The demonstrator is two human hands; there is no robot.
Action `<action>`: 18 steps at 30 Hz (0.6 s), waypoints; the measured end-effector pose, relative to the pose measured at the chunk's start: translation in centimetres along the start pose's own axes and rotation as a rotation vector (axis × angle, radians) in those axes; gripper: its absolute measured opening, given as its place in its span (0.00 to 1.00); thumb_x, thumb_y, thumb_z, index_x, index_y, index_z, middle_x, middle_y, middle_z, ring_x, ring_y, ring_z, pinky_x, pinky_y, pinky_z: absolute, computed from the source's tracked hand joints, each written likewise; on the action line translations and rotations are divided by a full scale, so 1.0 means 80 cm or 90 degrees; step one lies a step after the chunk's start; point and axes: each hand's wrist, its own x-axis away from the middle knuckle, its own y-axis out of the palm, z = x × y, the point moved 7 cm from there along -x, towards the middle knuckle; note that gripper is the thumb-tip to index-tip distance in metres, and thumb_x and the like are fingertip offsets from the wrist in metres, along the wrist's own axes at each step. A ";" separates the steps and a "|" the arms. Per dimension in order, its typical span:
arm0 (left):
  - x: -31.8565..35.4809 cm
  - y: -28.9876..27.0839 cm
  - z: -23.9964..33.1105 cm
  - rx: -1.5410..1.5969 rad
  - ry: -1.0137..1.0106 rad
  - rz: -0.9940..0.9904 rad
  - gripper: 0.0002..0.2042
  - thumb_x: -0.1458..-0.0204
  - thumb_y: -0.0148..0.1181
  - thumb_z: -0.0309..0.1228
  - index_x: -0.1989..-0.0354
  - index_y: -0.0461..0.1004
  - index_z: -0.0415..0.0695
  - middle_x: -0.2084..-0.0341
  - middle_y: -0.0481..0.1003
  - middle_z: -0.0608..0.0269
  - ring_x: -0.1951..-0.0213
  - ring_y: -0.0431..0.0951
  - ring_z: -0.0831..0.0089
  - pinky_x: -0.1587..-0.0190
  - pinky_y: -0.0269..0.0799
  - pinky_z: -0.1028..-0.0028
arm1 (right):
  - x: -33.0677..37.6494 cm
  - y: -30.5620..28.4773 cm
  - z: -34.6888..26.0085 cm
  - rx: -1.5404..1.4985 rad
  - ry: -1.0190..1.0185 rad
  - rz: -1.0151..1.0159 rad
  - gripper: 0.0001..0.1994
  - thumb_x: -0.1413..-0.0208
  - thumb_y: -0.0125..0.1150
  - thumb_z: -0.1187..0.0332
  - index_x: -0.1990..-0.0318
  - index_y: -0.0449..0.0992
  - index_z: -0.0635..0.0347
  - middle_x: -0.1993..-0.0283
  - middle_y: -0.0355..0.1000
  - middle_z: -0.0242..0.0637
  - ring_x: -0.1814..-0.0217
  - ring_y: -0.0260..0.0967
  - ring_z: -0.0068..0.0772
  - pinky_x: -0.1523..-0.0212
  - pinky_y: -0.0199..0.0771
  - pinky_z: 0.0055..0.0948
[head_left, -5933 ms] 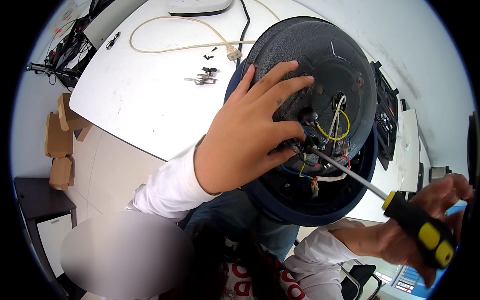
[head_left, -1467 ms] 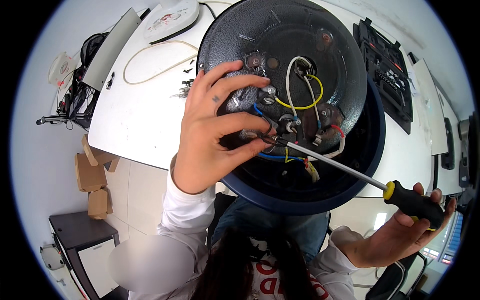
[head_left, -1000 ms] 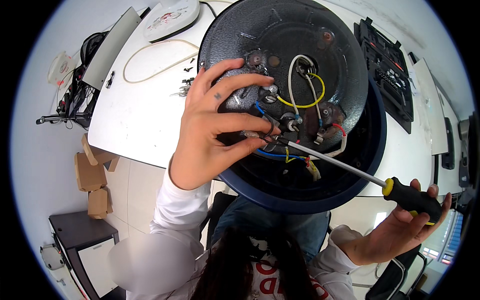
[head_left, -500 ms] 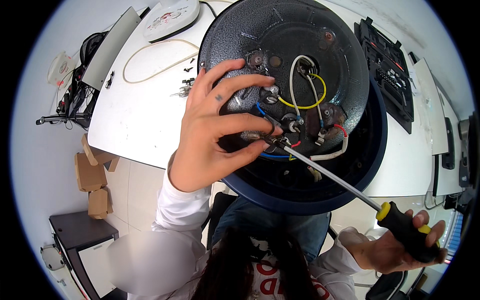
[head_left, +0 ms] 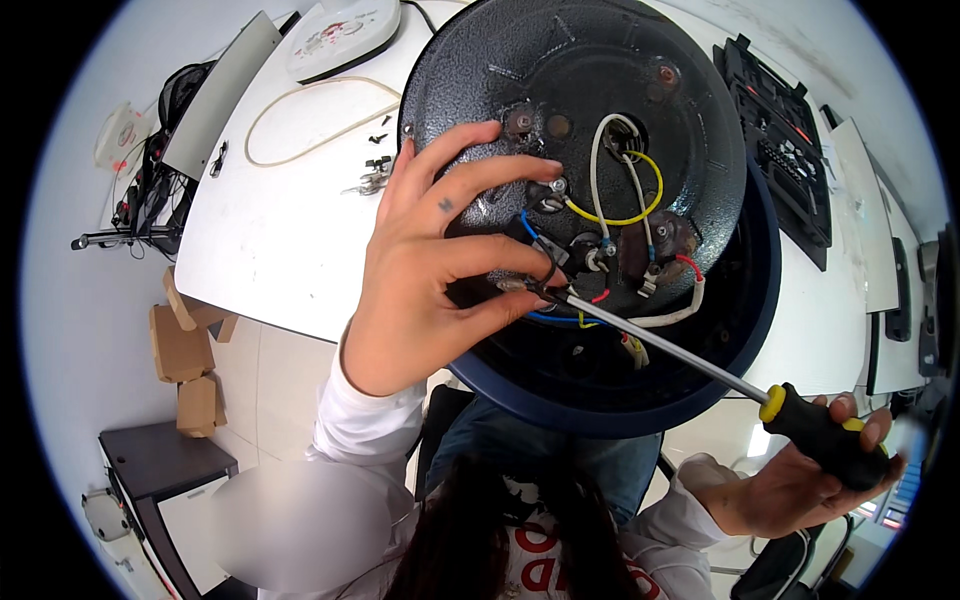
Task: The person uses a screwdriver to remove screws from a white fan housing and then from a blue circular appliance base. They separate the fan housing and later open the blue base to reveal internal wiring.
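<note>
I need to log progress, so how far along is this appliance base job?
Done: underside wiring lies exposed, loose screws on the table. In hand: left hand steadies a terminal while right hand drives the screwdriver. Left: wires remain attached.
</note>
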 end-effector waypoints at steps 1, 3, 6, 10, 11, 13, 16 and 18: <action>0.000 0.000 0.000 0.005 0.004 0.003 0.12 0.79 0.68 0.26 0.79 0.79 0.50 0.52 0.73 0.63 0.40 0.59 0.54 0.40 0.48 0.50 | -0.001 -0.002 0.000 0.017 0.004 0.001 0.29 0.54 0.66 0.70 0.45 0.59 0.44 0.57 0.60 0.34 0.56 0.69 0.42 0.58 0.80 0.45; 0.000 -0.001 0.000 0.009 0.007 0.007 0.12 0.80 0.68 0.25 0.79 0.79 0.49 0.53 0.73 0.59 0.40 0.59 0.53 0.39 0.50 0.55 | -0.001 -0.003 0.005 -0.022 0.017 -0.077 0.29 0.50 0.62 0.66 0.41 0.56 0.47 0.52 0.59 0.34 0.50 0.64 0.42 0.47 0.71 0.46; 0.000 -0.002 0.001 0.005 0.003 0.007 0.12 0.80 0.67 0.24 0.79 0.79 0.49 0.53 0.73 0.59 0.40 0.59 0.53 0.39 0.50 0.54 | -0.003 -0.006 0.006 -0.043 0.035 -0.129 0.27 0.48 0.61 0.66 0.41 0.59 0.46 0.49 0.59 0.34 0.47 0.61 0.41 0.41 0.65 0.46; 0.000 -0.001 0.001 0.006 -0.001 0.009 0.12 0.81 0.66 0.24 0.80 0.79 0.48 0.54 0.74 0.59 0.40 0.59 0.52 0.40 0.52 0.54 | -0.012 0.005 0.003 -0.098 0.061 -0.184 0.23 0.47 0.59 0.70 0.43 0.64 0.42 0.48 0.57 0.34 0.47 0.62 0.40 0.41 0.64 0.46; 0.000 -0.001 0.001 0.008 -0.001 0.011 0.12 0.81 0.66 0.24 0.80 0.79 0.48 0.54 0.74 0.59 0.40 0.59 0.52 0.40 0.52 0.53 | -0.013 0.008 0.003 -0.117 0.066 -0.195 0.23 0.47 0.58 0.72 0.44 0.65 0.41 0.47 0.56 0.35 0.48 0.62 0.39 0.41 0.64 0.46; 0.001 -0.002 0.000 0.013 -0.006 0.016 0.12 0.81 0.67 0.24 0.80 0.79 0.47 0.54 0.74 0.58 0.40 0.59 0.51 0.41 0.53 0.53 | -0.014 -0.001 0.006 -0.132 0.078 -0.181 0.25 0.50 0.58 0.76 0.44 0.63 0.43 0.47 0.54 0.37 0.48 0.61 0.37 0.40 0.62 0.46; 0.002 -0.002 0.000 0.012 -0.003 0.024 0.12 0.82 0.68 0.24 0.81 0.79 0.47 0.54 0.74 0.58 0.40 0.59 0.51 0.41 0.53 0.53 | -0.022 0.008 0.011 -0.183 0.096 -0.225 0.28 0.54 0.57 0.80 0.45 0.59 0.46 0.46 0.51 0.39 0.48 0.60 0.35 0.39 0.58 0.46; 0.002 -0.002 0.000 0.014 0.003 0.026 0.13 0.82 0.68 0.24 0.80 0.79 0.47 0.54 0.74 0.58 0.40 0.59 0.51 0.41 0.52 0.52 | -0.032 0.015 0.018 -0.240 0.111 -0.268 0.31 0.59 0.58 0.82 0.47 0.54 0.49 0.46 0.48 0.41 0.47 0.59 0.34 0.38 0.50 0.45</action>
